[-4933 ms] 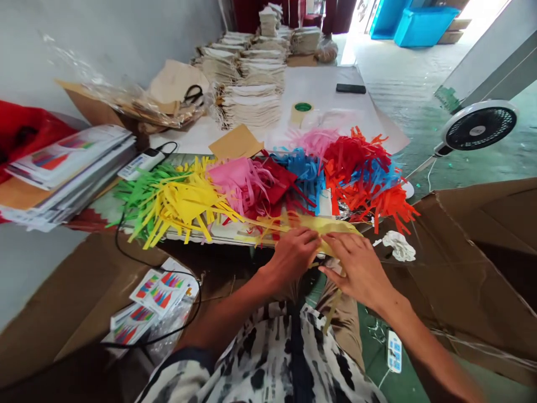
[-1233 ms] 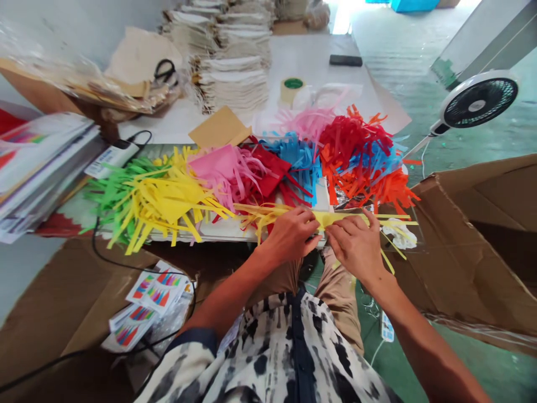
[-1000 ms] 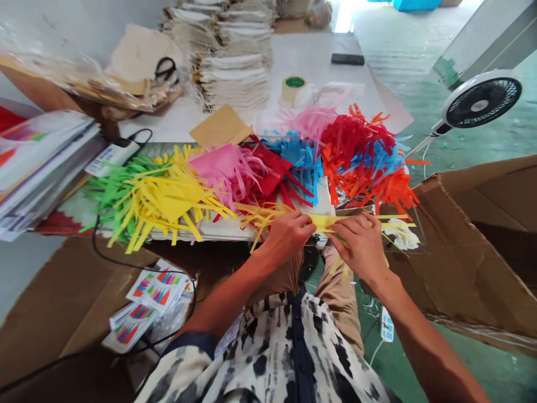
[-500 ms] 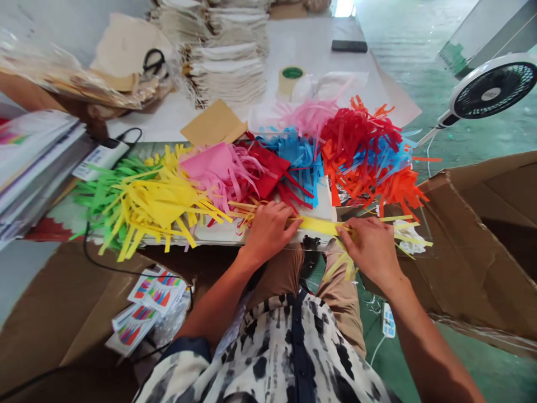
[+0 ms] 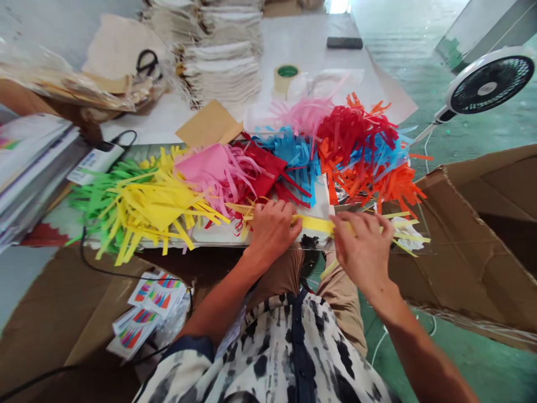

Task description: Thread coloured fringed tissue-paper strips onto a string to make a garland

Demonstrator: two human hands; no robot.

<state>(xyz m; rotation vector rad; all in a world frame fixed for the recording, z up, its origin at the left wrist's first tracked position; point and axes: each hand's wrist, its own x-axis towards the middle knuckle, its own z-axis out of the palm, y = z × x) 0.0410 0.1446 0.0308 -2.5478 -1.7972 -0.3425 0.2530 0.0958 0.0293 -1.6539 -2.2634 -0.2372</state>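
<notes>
A yellow paper tassel (image 5: 315, 224) with a flat middle and fringed ends stretches sideways at the table's front edge. My left hand (image 5: 272, 225) is closed on its left part, thumb toward the middle. On the right part lies my right hand (image 5: 363, 243), fingers bent over the paper; the fingertips are partly hidden. Loose strips stick out past both hands. Close to my left hand are a yellow fringed bundle (image 5: 161, 204), a pink one (image 5: 210, 165) and a red one (image 5: 268, 168). A blue bundle (image 5: 296, 148) is behind the tassel, and orange fringe (image 5: 398, 187) lies beyond my right hand.
Green fringe (image 5: 98, 193) and a stack of papers (image 5: 37, 168) are at the left. Behind stand piled white cloth bundles (image 5: 229, 70), a tape roll (image 5: 285, 78) and scissors (image 5: 147, 62). A fan (image 5: 489, 84) and an open cardboard box (image 5: 474, 224) occupy the right side.
My right hand has shifted slightly left and turned more over the tassel, its fingers now lying across the top. Hanging yellow strips below it show less. My left hand stays in place.
</notes>
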